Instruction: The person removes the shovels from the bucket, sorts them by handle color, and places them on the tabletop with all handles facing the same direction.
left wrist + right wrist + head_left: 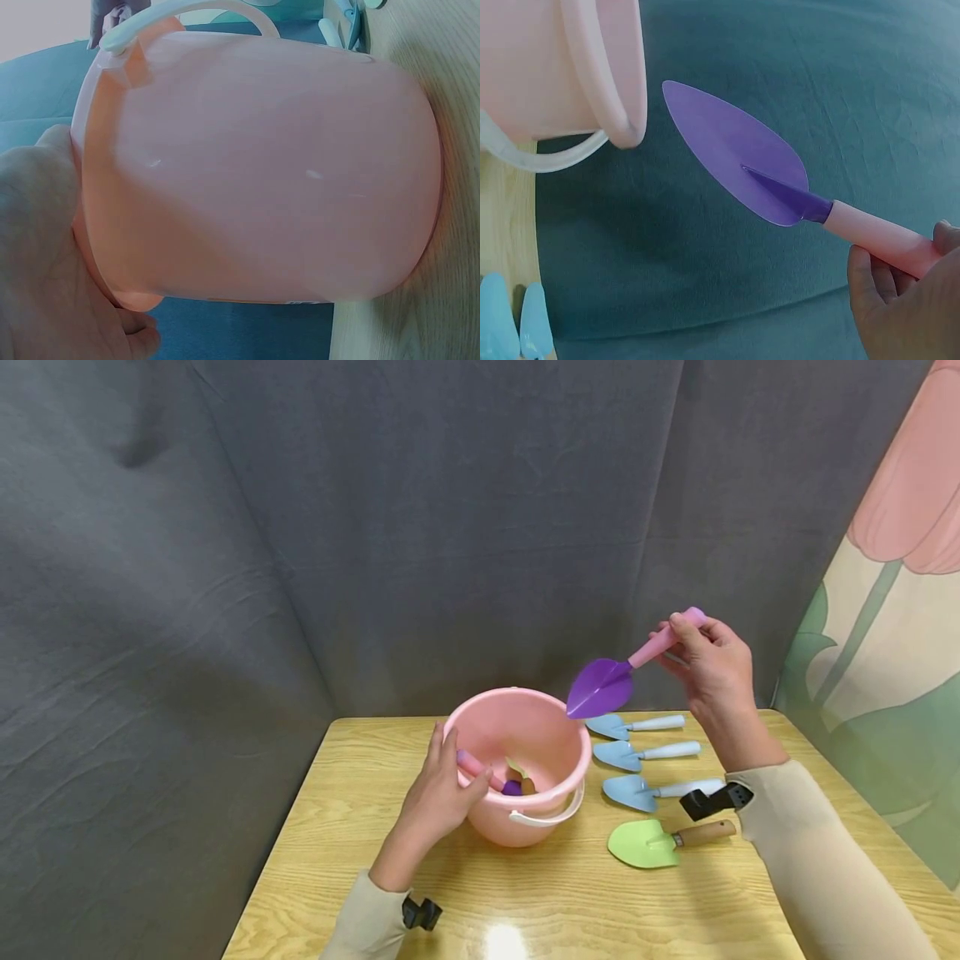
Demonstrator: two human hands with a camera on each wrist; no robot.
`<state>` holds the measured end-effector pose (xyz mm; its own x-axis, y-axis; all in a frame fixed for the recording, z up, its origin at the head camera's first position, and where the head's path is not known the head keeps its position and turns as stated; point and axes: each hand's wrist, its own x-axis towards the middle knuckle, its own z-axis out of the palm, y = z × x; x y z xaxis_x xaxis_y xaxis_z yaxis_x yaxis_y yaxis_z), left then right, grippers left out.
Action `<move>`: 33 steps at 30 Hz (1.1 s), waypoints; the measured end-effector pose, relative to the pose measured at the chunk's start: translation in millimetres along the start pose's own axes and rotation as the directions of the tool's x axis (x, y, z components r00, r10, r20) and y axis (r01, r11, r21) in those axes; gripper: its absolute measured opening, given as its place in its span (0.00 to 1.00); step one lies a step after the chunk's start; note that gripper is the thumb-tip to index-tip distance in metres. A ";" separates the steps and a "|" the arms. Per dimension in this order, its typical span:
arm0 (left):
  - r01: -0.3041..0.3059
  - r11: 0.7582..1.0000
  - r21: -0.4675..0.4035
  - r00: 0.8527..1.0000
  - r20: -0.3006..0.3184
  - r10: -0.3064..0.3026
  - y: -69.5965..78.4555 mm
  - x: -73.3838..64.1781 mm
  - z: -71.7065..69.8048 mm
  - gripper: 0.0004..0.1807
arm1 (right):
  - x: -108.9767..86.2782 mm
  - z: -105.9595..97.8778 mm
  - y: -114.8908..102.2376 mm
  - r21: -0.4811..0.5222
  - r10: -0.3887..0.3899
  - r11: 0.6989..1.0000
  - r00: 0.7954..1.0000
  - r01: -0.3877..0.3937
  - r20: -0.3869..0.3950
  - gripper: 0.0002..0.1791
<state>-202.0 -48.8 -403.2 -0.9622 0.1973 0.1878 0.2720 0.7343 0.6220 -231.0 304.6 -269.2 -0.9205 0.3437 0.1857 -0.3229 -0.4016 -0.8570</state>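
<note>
My right hand holds a garden trowel by its pink handle. The trowel's purple blade points down and left, its tip just above the right rim of a pink bucket. At the bucket's left side, my left hand grips the rim, as the left wrist view also shows with the hand at the bucket's edge. Inside the bucket lie a pink-handled trowel with some purple showing and a green tool with a brown handle end, both partly hidden.
Right of the bucket, three blue trowels with pale handles lie in a column. Nearest the front is a green trowel with a wooden handle. The bucket's white handle hangs down in front. A grey curtain stands behind the wooden table.
</note>
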 end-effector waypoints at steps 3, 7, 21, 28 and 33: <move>0.003 1.000 -0.002 1.000 0.000 -0.003 0.5 0.0 0.1 0.51 | 0.5 -8.1 -2.8 0.013 0.012 1.000 1.000 -0.012 -0.010 0.20; 0.006 1.000 -0.005 1.000 0.001 -0.006 1.3 0.0 0.4 0.51 | 0.7 -19.8 -7.3 0.039 0.033 0.999 0.999 -0.032 -0.022 0.20; -0.037 0.999 0.012 0.999 -0.018 0.037 1.4 -1.6 2.7 0.52 | 0.1 -62.5 -21.2 0.071 0.082 0.995 0.991 -0.075 -0.102 0.12; -0.051 0.998 0.030 0.998 -0.034 0.052 0.1 -1.3 1.9 0.51 | 1.2 -82.0 -21.2 0.141 0.119 0.985 0.983 -0.100 -0.136 0.09; -0.053 0.998 0.024 0.998 -0.033 0.053 0.0 -1.6 2.0 0.51 | 1.9 -96.0 -20.1 0.170 0.134 0.980 0.979 -0.108 -0.155 0.12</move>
<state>-200.4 -47.8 -405.0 -0.9452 0.2144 0.2461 0.3218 0.7380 0.5931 -205.2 394.8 -297.8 -0.9102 0.4140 -0.0080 -0.2545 -0.5745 -0.7779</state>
